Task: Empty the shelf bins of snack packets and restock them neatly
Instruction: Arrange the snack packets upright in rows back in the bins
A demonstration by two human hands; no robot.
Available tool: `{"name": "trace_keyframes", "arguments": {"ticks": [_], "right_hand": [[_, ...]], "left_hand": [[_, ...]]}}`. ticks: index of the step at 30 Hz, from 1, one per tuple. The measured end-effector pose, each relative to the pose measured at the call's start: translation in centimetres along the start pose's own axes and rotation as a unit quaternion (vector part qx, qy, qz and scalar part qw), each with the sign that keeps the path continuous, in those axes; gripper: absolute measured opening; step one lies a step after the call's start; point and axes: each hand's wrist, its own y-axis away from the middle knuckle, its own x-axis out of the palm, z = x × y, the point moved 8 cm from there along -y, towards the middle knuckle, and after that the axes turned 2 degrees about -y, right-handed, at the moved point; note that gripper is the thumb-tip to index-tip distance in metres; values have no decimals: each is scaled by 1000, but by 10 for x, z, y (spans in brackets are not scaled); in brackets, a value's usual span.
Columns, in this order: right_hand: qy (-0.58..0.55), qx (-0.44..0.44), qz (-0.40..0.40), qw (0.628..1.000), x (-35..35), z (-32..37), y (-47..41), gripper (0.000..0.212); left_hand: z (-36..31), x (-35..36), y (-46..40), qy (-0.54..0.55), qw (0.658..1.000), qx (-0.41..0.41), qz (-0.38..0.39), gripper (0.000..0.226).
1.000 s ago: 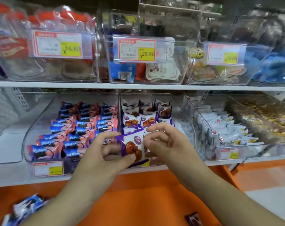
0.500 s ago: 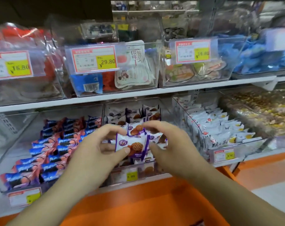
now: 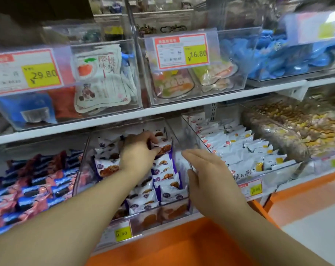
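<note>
Now the purple-and-white packet [image 3: 162, 147] goes down at the back of the middle bin [image 3: 189, 162], pinched in my left hand [image 3: 138, 152]; I'll seat it flat in line with its row, right hand [image 3: 207, 175] open, fingers straight, at the bin's right wall

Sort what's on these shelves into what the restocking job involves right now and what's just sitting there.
In the job:
- left hand, grip on a purple-and-white snack packet
- clear middle bin
- right hand, open beside the bin

Just sitting there:
- blue-and-pink packets
- white packets
- 16.80 price tag
- blue packets on the upper shelf
</note>
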Motion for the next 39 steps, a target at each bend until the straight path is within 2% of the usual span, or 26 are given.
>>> {"name": "trace_keyframes", "arguments": {"ticks": [3,8,11,13,16,19,23,25,27,29,31,35,37,39], "right_hand": [[-11,6,7,1000,3,-2,0,46],[-1,-3,-18,1000,0,-3,0,45],[-32,19,1,999,-1,-2,-1,49],[-41,20,6,999,0,-2,-1,49],[-63,29,31,997,4,-7,-2,48],[-71,34,55,995,-2,-9,-2,47],[-90,-7,87,992,-28,-5,1,25],[-161,-7,165,973,-31,-1,19,16],[-198,11,245,949,-17,-10,49,16],[-137,31,321,936,16,-35,89,19],[-34,53,401,914,63,-79,135,32],[109,81,557,820,147,-168,213,68],[130,93,592,790,175,-193,233,74],[139,109,592,787,196,-207,241,80]], "left_hand": [[10,13,-8,-22,999,26,-4,20],[19,21,-12,-118,992,40,22,24],[15,17,-10,-174,983,57,28,16],[11,16,-6,-202,977,57,47,20],[5,5,5,-168,980,56,86,27],[-15,-23,35,-108,990,59,70,29],[-53,-66,119,44,989,136,47,23],[-55,-64,169,112,979,150,86,18],[-44,-37,218,142,966,145,159,16],[-20,13,264,119,953,114,253,15],[13,71,308,88,933,71,342,24],[57,168,374,34,877,51,476,54],[73,199,399,-10,847,48,529,66],[88,221,418,-43,826,43,560,69]]}}
